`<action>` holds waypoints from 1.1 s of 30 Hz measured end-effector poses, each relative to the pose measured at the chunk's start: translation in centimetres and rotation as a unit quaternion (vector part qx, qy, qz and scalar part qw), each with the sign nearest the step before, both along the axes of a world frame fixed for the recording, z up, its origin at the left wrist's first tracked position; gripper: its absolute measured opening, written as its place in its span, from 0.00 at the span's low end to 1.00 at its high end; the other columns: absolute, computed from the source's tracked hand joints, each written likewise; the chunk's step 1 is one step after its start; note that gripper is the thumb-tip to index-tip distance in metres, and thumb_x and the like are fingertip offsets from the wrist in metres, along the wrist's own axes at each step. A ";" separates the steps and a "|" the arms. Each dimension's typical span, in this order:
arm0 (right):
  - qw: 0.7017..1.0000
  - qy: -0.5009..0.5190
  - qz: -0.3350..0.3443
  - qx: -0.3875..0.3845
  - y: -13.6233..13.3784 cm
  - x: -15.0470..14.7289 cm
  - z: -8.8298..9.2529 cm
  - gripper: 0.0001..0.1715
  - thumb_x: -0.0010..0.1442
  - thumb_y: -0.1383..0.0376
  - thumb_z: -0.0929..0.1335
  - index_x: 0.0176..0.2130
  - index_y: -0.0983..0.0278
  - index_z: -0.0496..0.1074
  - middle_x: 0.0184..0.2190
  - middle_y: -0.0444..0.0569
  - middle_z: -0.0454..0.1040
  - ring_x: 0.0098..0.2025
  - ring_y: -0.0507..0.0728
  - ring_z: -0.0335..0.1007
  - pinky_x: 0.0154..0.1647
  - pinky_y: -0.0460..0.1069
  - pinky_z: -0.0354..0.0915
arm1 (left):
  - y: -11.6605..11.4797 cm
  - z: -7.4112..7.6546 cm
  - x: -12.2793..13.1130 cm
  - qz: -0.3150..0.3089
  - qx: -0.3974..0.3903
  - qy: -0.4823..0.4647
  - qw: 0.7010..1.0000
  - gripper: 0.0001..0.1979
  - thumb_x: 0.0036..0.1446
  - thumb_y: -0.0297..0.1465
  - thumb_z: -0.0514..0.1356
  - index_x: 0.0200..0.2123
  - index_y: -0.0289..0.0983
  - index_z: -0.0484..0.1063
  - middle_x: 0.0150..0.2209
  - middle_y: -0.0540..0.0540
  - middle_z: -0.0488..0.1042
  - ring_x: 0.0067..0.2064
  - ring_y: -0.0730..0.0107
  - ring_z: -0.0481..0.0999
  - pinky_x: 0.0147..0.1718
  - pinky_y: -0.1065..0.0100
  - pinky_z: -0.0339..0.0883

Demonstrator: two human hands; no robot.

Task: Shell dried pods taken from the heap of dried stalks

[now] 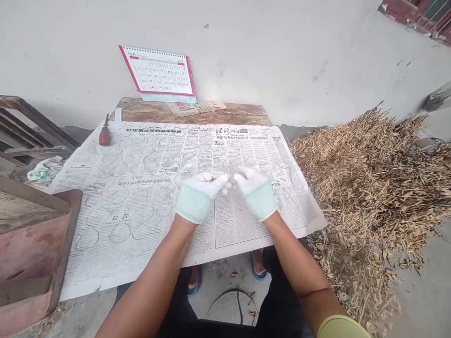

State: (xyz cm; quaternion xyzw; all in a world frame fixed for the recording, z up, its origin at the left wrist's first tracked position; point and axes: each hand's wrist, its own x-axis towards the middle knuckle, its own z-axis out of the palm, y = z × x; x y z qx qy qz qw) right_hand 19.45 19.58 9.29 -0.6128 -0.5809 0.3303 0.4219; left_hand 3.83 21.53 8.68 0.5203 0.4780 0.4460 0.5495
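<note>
Both my hands wear white knit gloves with pale green cuffs. My left hand (201, 193) and my right hand (254, 190) meet fingertip to fingertip above the middle of a large newspaper (141, 188) spread over a small wooden table (243, 112). The fingers of both hands are curled in and pressed together around something small that I cannot make out. The newspaper is covered with hand-drawn oval outlines. A red-handled tool (104, 134) lies at the paper's far left corner, well away from my hands.
A desk calendar (158, 72) leans on the wall behind the table. A heap of dry straw-like stalks (373, 188) lies to the right. A reddish wooden box (31, 244) stands at the left. My sandalled feet show under the table.
</note>
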 end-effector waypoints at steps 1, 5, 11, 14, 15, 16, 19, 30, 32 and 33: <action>1.000 -0.025 -0.009 0.007 -0.1 -0.2 0.1 0.20 0.69 0.67 0.65 0.55 0.58 0.82 0.38 0.47 0.84 0.40 0.56 0.82 0.42 0.51 0.76 | 0.0 -0.2 0.0 -0.004 -0.002 0.000 1.000 0.15 0.54 0.44 0.70 0.30 0.38 0.79 0.29 0.44 0.83 0.36 0.58 0.83 0.44 0.56 0.76; 0.994 -0.098 -0.024 0.030 -0.3 -0.5 0.1 0.22 0.69 0.69 0.65 0.55 0.60 0.83 0.43 0.48 0.85 0.46 0.57 0.82 0.50 0.52 0.76 | 0.1 -1.0 -0.1 -0.023 -0.011 0.001 1.000 0.15 0.55 0.43 0.70 0.34 0.36 0.82 0.28 0.45 0.82 0.34 0.61 0.81 0.45 0.57 0.74; 0.994 -0.106 -0.014 0.035 -0.3 -0.3 -0.3 0.21 0.71 0.69 0.64 0.55 0.61 0.82 0.50 0.51 0.84 0.52 0.58 0.82 0.56 0.54 0.75 | 0.4 -1.2 -0.5 -0.047 -0.003 0.018 0.999 0.14 0.57 0.43 0.69 0.35 0.36 0.82 0.29 0.45 0.82 0.30 0.66 0.77 0.41 0.60 0.73; 0.998 -0.061 -0.013 0.030 -0.1 0.5 -0.1 0.19 0.72 0.62 0.66 0.57 0.61 0.80 0.52 0.53 0.83 0.52 0.59 0.81 0.55 0.55 0.75 | 0.6 -1.0 -0.9 -0.075 0.007 0.042 0.996 0.15 0.59 0.44 0.68 0.32 0.37 0.81 0.28 0.46 0.81 0.29 0.67 0.76 0.37 0.63 0.72; 0.999 -0.031 -0.009 0.027 0.0 0.9 0.0 0.20 0.72 0.60 0.66 0.58 0.62 0.79 0.53 0.53 0.83 0.52 0.59 0.81 0.55 0.55 0.75 | 0.7 -0.9 -1.0 -0.092 0.011 0.057 0.994 0.15 0.59 0.44 0.68 0.30 0.38 0.80 0.27 0.46 0.80 0.28 0.68 0.75 0.34 0.64 0.71; 1.000 0.003 -0.002 0.022 0.1 1.4 0.3 0.20 0.73 0.58 0.66 0.58 0.62 0.79 0.53 0.54 0.83 0.51 0.59 0.82 0.55 0.55 0.76 | 0.7 -0.7 -1.2 -0.114 0.014 0.071 0.991 0.16 0.58 0.45 0.68 0.28 0.38 0.79 0.25 0.47 0.79 0.26 0.68 0.74 0.32 0.65 0.70; 0.995 0.092 0.047 -0.005 0.2 2.7 1.2 0.20 0.74 0.58 0.64 0.57 0.64 0.78 0.47 0.53 0.84 0.44 0.55 0.83 0.48 0.53 0.78 | 0.6 -0.2 -1.8 -0.195 0.006 0.110 0.975 0.14 0.56 0.43 0.68 0.26 0.40 0.78 0.22 0.49 0.77 0.23 0.69 0.72 0.26 0.66 0.67; 0.974 0.098 0.191 -0.076 0.3 2.8 1.4 0.12 0.64 0.68 0.67 0.38 0.63 0.83 0.26 0.40 0.77 0.30 0.50 0.73 0.33 0.46 0.71 | -0.4 1.2 -1.4 -0.323 0.005 0.190 0.927 0.11 0.56 0.40 0.64 0.24 0.43 0.79 0.19 0.51 0.73 0.22 0.67 0.71 0.24 0.67 0.65; 0.977 0.086 0.185 -0.066 0.5 3.1 1.0 0.11 0.65 0.66 0.68 0.39 0.63 0.82 0.25 0.40 0.75 0.28 0.50 0.71 0.32 0.46 0.70 | -0.3 1.1 -1.6 -0.317 0.020 0.195 0.928 0.14 0.58 0.42 0.63 0.25 0.43 0.79 0.22 0.50 0.76 0.23 0.66 0.73 0.27 0.65 0.68; 0.978 0.079 0.181 -0.059 0.6 3.3 0.8 0.12 0.66 0.64 0.67 0.39 0.63 0.82 0.24 0.40 0.75 0.28 0.50 0.70 0.32 0.46 0.69 | -0.2 0.9 -1.8 -0.309 0.033 0.196 0.930 0.14 0.59 0.44 0.63 0.27 0.42 0.80 0.24 0.49 0.78 0.25 0.65 0.75 0.30 0.65 0.69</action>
